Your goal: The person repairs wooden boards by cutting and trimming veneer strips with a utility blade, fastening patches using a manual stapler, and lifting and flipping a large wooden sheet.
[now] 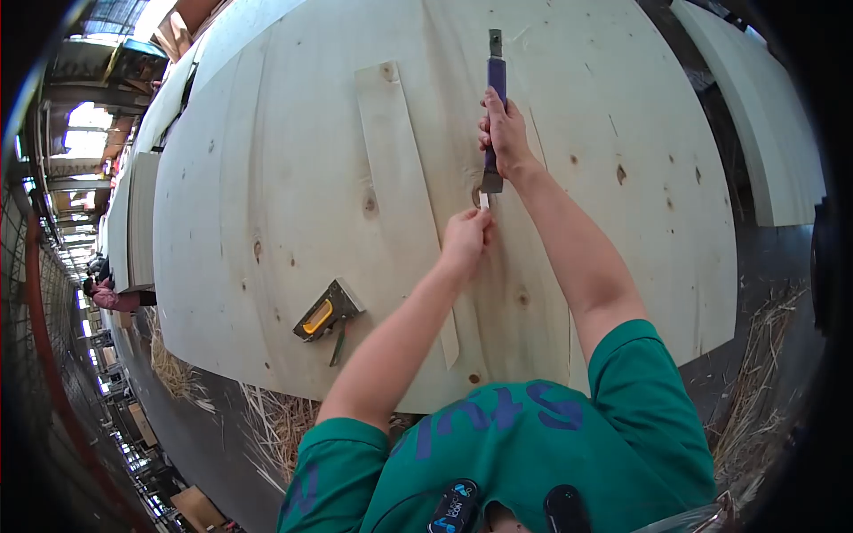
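the right hand (506, 138), upper centre of the frame, is wrapped round the purple handle of a tool (497, 75), its lower metal end aimed at the wearer. just below, the left hand (466, 235) pinches a white sliver (484, 201) right at that end; whether the two touch, i can't tell. if that end is sharp, a downward slip could nick the left fingertips, lying so nearly in line; a loose pinch could drop the sliver. all this is over the board (657, 222), where too hard a push might gouge the face. a strip (386, 124) lies left of centre, a staple gun (324, 311) lower left.
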Tool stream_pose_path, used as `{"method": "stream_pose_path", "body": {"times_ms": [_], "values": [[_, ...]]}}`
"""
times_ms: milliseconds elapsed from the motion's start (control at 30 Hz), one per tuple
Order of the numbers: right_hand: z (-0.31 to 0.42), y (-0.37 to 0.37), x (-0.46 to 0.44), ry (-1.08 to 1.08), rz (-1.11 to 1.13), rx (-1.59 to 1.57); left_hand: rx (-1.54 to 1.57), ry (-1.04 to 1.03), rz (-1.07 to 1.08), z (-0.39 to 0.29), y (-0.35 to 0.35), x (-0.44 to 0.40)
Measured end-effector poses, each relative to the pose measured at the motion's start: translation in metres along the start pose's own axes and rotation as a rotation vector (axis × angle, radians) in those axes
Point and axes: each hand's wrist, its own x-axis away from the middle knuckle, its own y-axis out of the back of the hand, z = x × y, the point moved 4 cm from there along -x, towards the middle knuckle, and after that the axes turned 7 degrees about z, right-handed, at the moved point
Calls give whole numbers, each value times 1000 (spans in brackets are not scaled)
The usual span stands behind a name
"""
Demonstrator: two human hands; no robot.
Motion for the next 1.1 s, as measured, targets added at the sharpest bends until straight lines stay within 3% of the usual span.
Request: {"method": "stream_pose_path", "body": {"times_ms": [300, 433, 533, 600, 667, 700, 767, 833, 933, 967, 1000, 1067, 1100], "values": [[-11, -17, -11, -43, 110, 156, 217, -139, -66, 14, -16, -13], [-31, -5, -27, 158, -8, 460, 211, -143, -94, 21, -18, -19], [-51, 24, -51, 324, 141, 357, 402, -107, -88, 23, -27, -31], [-42, 29, -52, 382, 116, 540, 630, -126, 101, -12, -16, -29], [-40, 30, -53, 441, 104, 680, 723, -251, 160, -83, 31, -8], [-25, 13, -32, 164, 67, 437, 679, -326, 100, -86, 59, 6], [-25, 17, -34, 236, 103, 386, 578, -468, -9, -89, 116, 44], [-13, 5, -17, 164, 44, 496, 351, -427, -153, -22, 200, 56], [-2, 11, -31, 61, 5, 497, -339, -543, -699, 70, 377, 91], [-2, 8, -34, 11, -12, 493, -417, -532, -781, 88, 426, 101], [-6, -5, -33, 42, -38, 425, -90, -289, -633, 98, 455, 105], [-33, -42, -36, 106, -97, 279, -32, -246, -530, 78, 475, 107], [-53, -83, -26, 144, 0, 247, -8, -225, -476, 71, 482, 109]]}}
